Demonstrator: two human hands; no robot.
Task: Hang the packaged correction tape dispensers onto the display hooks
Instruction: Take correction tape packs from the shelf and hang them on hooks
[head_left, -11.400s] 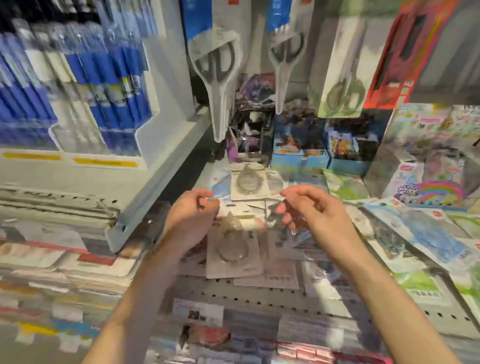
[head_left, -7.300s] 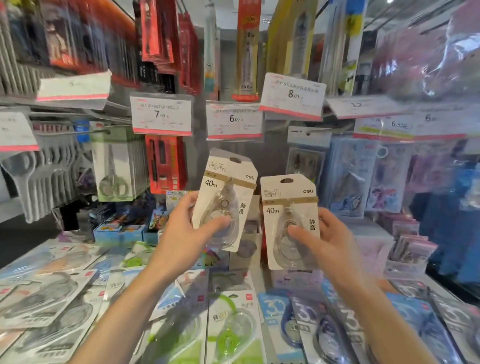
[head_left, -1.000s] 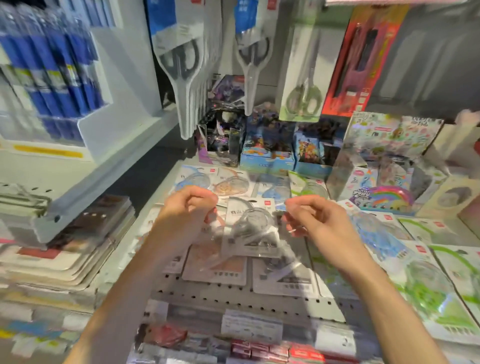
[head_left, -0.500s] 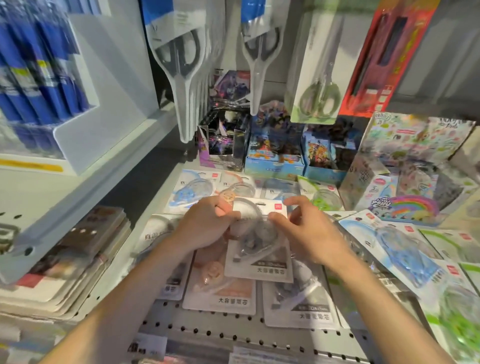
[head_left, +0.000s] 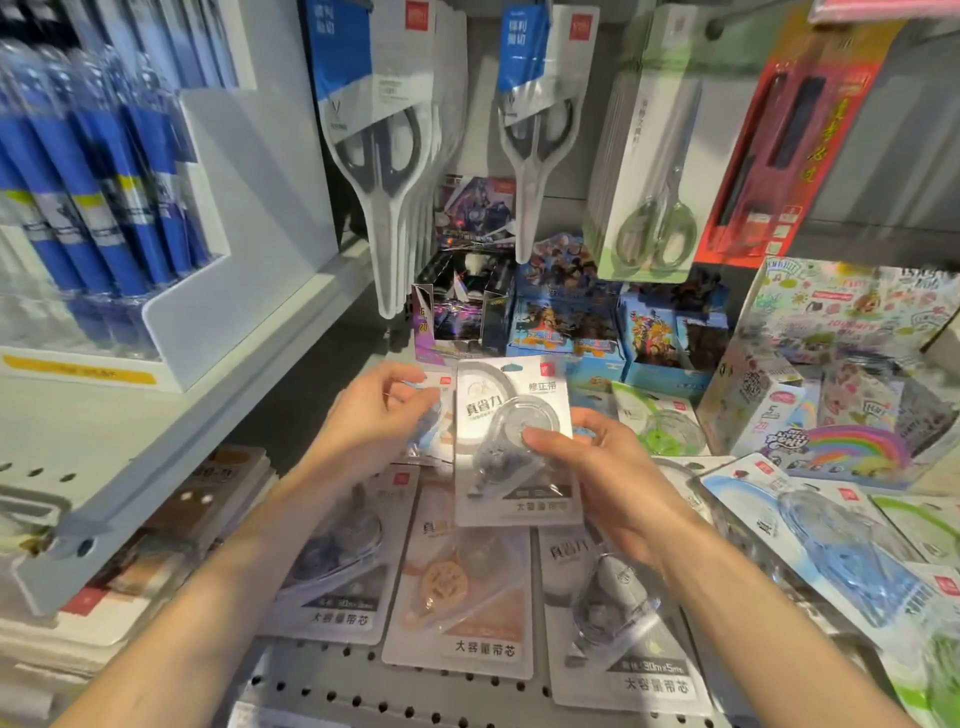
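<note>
My right hand (head_left: 605, 488) grips a packaged correction tape dispenser (head_left: 514, 441) w/ thumb across the clear blister on the front, fingers behind the card. Pack is held up, roughly upright, face toward me, lifted off the sloped pegboard shelf (head_left: 415, 699) below. My left hand (head_left: 376, 415) is just left of it, fingers curled, pinching the top corner of another pack (head_left: 434, 415) that sits partly behind the held one; can't tell much more about that pack, it's mostly hidden.

Under both hands, 3 more tape packs lie flat on the shelf: a dark-blue one (head_left: 337, 566) below my left wrist, an orange one (head_left: 457, 587) between my forearms, a grey one (head_left: 618, 623) under my right wrist. Right of my right hand: a light-blue pack (head_left: 826, 540), and further back a green one (head_left: 660, 421).

Beyond my hands, boxes of trading cards (head_left: 561, 317) stand at the shelf back. Above them hang packaged scissors (head_left: 384, 156), a 2nd row (head_left: 535, 130), and green-handled scissors (head_left: 649, 182) to the right. Up left of my left hand, blue pen packs (head_left: 104, 171) stand in a white rack.
</note>
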